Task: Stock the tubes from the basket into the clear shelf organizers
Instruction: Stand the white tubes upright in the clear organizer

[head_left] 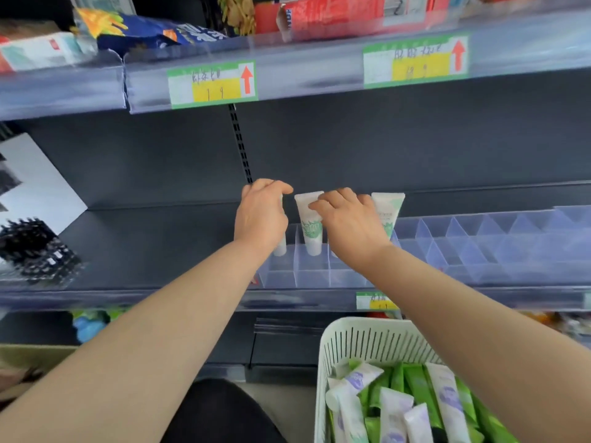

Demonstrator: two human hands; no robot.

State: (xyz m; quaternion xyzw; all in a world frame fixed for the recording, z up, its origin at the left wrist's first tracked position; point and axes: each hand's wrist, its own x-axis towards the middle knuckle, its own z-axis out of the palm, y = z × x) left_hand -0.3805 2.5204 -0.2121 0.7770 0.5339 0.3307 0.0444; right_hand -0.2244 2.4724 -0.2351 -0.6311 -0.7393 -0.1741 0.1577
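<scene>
Step in hand: seating tubes cap-down in the back row of the organizer point(313, 270).

Left hand point(260, 215): fingers point(278, 186) curled over the top of the left tube point(280, 247). Only its cap end shows below the palm, sitting in the leftmost cell.

Right hand point(350, 220): fingers point(315, 205) bent, tips touching the top corner of the middle tube point(308, 225), which stands upright in the next cell. Thumb is hidden, so I can't tell if it's a pinch or just a nudge.

Right tube point(388, 207) stands at 3 o'clock of that hand, partly behind it. Basket point(351, 330) at 5 o'clock, well stocked with tubes point(395, 407).

Looks early in the job: cells out toward 3 o'clock look empty. Next, probably: let go without tipping anything, reach down to the basket, fill the next cell rightward.
</scene>
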